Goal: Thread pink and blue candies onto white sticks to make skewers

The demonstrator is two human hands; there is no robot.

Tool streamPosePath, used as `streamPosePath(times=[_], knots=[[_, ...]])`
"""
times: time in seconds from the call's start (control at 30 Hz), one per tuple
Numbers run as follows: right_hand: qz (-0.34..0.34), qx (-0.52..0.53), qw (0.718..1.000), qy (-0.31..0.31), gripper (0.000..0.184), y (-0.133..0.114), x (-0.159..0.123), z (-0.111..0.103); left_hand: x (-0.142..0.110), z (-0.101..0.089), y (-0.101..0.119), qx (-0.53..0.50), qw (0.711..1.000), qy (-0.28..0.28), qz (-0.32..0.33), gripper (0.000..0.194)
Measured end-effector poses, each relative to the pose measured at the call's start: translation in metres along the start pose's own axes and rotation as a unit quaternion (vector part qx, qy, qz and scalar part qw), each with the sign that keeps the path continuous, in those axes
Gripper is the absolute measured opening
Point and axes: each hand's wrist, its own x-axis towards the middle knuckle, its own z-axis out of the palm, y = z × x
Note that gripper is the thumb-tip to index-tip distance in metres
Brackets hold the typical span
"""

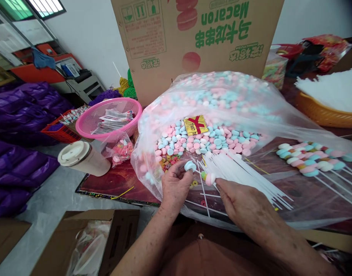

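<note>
Between the fingertips of my left hand (177, 182) is a pale blue marshmallow (190, 166). My right hand (244, 203) is closed around a white stick carrying a pink-and-white marshmallow (210, 179) and a small green-yellow piece. The two hands face each other, a short gap apart. Just behind them lies a bundle of white sticks (244, 178). Beyond it a heap of loose pink, blue and white marshmallows (218, 142) spills from a large clear plastic bag (216, 103). Several finished-looking marshmallow skewers (310, 157) lie to the right on the plastic.
A yellow twist-tie packet (195, 125) rests on the heap. To the left stand a lidded cup (84, 158), a pink basket (137, 113) and a small bag of red candy (122, 149). A large carton (170, 42) backs the table; an orange basket of sticks (316, 109) is at right.
</note>
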Motion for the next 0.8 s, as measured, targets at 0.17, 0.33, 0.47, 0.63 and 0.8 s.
streamPosePath(times=[0.17, 0.33, 0.47, 0.63, 0.8], knots=[[0.012, -0.032, 0.999, -0.013, 0.022, -0.007, 0.0, -0.003, -0.003, -0.001, -0.004, 0.072, 0.997, 0.003, 0.029, 0.026], [0.027, -0.063, 0.998, -0.008, 0.022, -0.022, -0.001, -0.003, -0.005, 0.001, -0.014, 0.148, 0.983, 0.021, 0.104, 0.027], [0.01, -0.038, 0.999, 0.0, 0.024, -0.027, 0.005, 0.003, -0.004, -0.001, -0.011, 0.197, 0.966, 0.018, 0.17, 0.026], [-0.016, 0.138, 0.989, 0.053, 0.025, -0.014, 0.016, 0.018, -0.004, -0.009, 0.01, 0.131, 0.979, -0.083, 0.136, 0.03], [-0.058, 0.292, 0.95, 0.092, 0.03, -0.016, 0.014, 0.028, -0.002, 0.004, 0.018, -0.165, 0.978, -0.07, -0.109, 0.036]])
